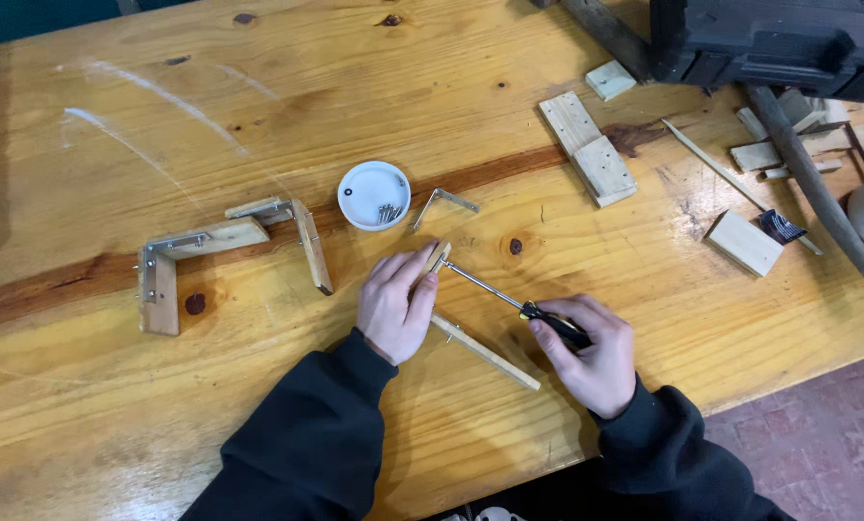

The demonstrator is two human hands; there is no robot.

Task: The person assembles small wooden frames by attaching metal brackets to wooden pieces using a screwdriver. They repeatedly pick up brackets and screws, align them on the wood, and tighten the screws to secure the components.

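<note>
Head view: left hand (396,307) has its fingers pressed together over a small wooden L-piece (470,340) near the front of the tabletop (113,405); right hand (593,352) is clamped on a screwdriver (509,301), tip at the block's end. A slanted shaft could slip toward the fingertips. Pale, thin strips, joined at a corner

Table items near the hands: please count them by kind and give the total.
Finished wooden L-corners with metal brackets: 2
Loose metal bracket: 1
White dish of screws: 1
Screwdriver, in right hand: 1
Wood piece under left hand: 1
Total: 6
</note>
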